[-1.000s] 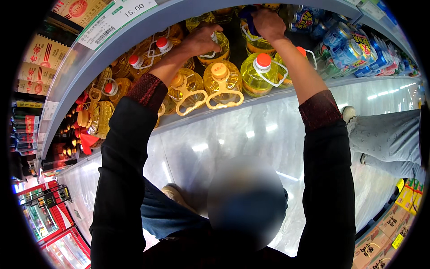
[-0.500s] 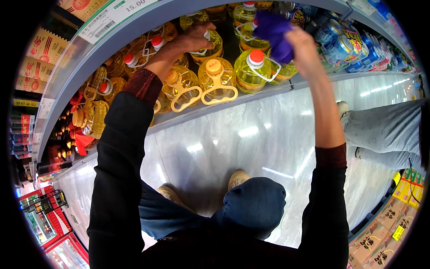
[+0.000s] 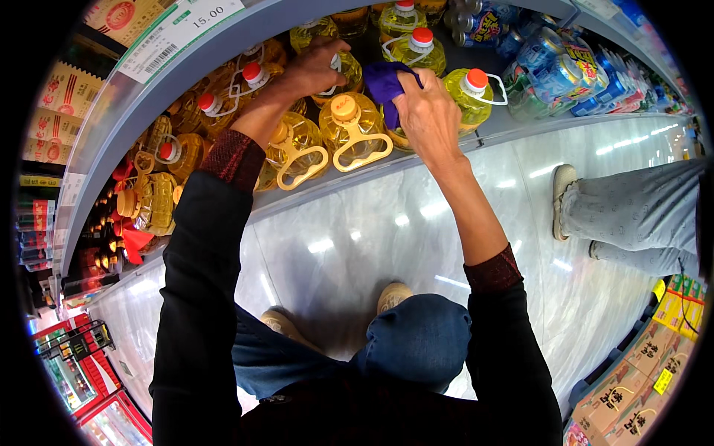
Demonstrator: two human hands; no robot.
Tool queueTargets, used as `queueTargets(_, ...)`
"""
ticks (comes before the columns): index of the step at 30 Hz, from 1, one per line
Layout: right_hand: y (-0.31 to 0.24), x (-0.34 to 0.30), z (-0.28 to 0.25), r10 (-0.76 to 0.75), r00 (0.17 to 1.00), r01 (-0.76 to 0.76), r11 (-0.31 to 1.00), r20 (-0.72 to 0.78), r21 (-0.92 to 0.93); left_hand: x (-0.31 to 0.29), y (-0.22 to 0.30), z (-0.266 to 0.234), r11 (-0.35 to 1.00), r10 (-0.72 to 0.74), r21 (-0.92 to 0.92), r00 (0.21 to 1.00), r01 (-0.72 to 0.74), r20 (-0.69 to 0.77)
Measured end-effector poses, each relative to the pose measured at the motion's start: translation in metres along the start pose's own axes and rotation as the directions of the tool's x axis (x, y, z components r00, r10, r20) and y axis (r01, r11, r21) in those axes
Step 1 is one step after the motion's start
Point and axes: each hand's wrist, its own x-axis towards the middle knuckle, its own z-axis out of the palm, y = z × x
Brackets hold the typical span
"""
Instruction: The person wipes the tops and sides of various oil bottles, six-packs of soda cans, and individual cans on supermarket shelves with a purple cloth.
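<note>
A right hand (image 3: pixel 430 111) clenches a crumpled purple cloth (image 3: pixel 381 80) over a clear plastic jug of yellow oil (image 3: pixel 400 141), mostly hiding it. The left hand (image 3: pixel 311 70) curls at a white-handled plastic oil jug (image 3: pixel 351 73) behind; whether its fingers close on anything cannot be told. Nearer stand 2 yellow-capped, loop-handled oil jugs (image 3: pixel 349 123). Shrink-wrapped blue cans (image 3: pixel 569 70) share the gray shelf (image 3: pixel 520 125), above glossy gray flooring (image 3: pixel 312 223).

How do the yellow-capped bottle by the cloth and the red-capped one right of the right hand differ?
The yellow-capped bottle has a broad yellow handle; the red-capped bottle, a thin white one. The yellow-capped bottle looks golden, the red-capped one greener. Both stand on the shelf.
</note>
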Motion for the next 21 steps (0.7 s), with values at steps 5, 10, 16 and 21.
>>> queueTargets(5,0.027,0.03,-0.004,0.428,0.896,-0.436,0.793,0.121,0.424,0.002,-0.007,0.002,0.997,0.0,-0.082,1.0,-0.001,-0.009)
queueTargets(10,0.062,0.04,-0.058,0.511,0.85,-0.26,0.197,0.127,0.945,0.005,-0.008,0.005,0.99,0.031,-0.135,0.999,-0.034,-0.026)
queueTargets(16,0.1,0.016,-0.038,0.095,0.988,-0.098,0.995,0.121,0.015,0.004,-0.007,0.002,0.994,0.014,-0.108,1.0,-0.012,0.022)
queueTargets(21,0.104,0.011,-0.042,0.0,0.988,0.002,1.0,0.156,-0.012,0.005,-0.014,-0.002,0.99,0.027,-0.14,0.999,-0.021,0.04)
